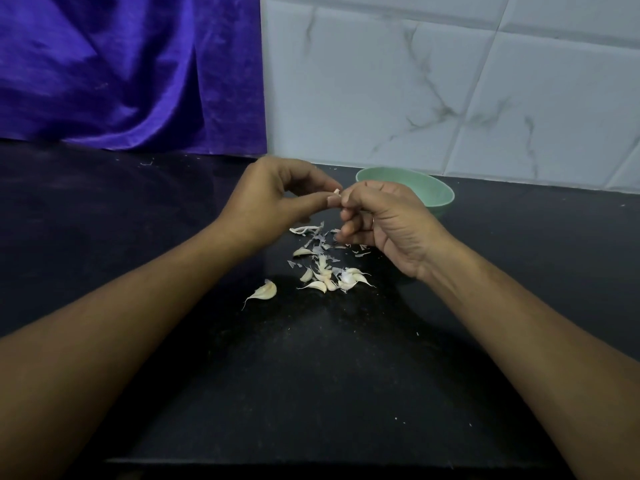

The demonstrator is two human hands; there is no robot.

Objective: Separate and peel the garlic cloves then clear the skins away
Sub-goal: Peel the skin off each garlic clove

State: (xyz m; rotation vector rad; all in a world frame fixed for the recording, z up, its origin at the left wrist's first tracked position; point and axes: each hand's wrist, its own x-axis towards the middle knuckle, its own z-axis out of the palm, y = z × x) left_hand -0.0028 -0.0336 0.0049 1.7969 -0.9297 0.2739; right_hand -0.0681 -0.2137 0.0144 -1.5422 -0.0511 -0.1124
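Head view: a garlic clove is pinched between the left hand and the right hand, with the fingers of both curled onto it, above the black counter.
Loose cloves and skins are scattered on the counter beneath the hands; a green bowl is seen just behind the right hand.

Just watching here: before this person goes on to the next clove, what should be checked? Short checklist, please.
1. Grip: left hand and right hand both pinch one garlic clove: ok.
2. That clove fully peeled: cannot tell, fingers hide most of it.
3. Green bowl near the right hand: ok.
4. Skins cleared off the counter: not ok, scattered beneath the hands.
5. Other cloves done: not ok, a pile and a single clove wait, skins on.
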